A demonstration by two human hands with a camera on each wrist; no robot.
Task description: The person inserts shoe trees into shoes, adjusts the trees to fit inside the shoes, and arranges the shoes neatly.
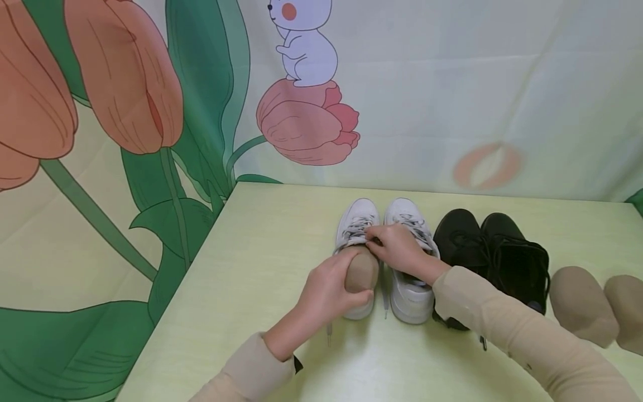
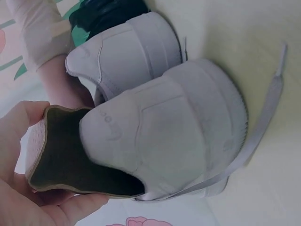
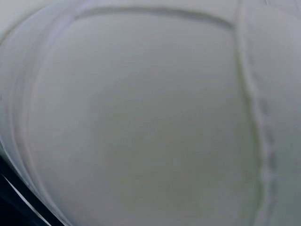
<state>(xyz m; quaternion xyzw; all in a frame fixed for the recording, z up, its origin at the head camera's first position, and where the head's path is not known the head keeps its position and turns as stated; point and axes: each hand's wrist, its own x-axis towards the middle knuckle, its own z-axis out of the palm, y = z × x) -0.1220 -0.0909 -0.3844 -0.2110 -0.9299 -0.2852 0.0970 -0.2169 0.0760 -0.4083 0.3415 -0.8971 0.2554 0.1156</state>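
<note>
Left hand [image 1: 329, 290] grips a tan insert [image 1: 360, 271], seating it in the white shoe [image 1: 358, 234]; right hand [image 1: 399, 248] pinches the tongue back (widening the opening beside 1 matching shoe).

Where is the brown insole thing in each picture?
Head: the tan, dark-lined insole sits at centre, its heel end sticking out of the left white sneaker, gripped by the left hand.
Left wrist: lower left, in the same sneaker's opening.
Right wrist: not in it; only blurred white surface shows.
Shared landmark: the white sneaker's heel.
</note>
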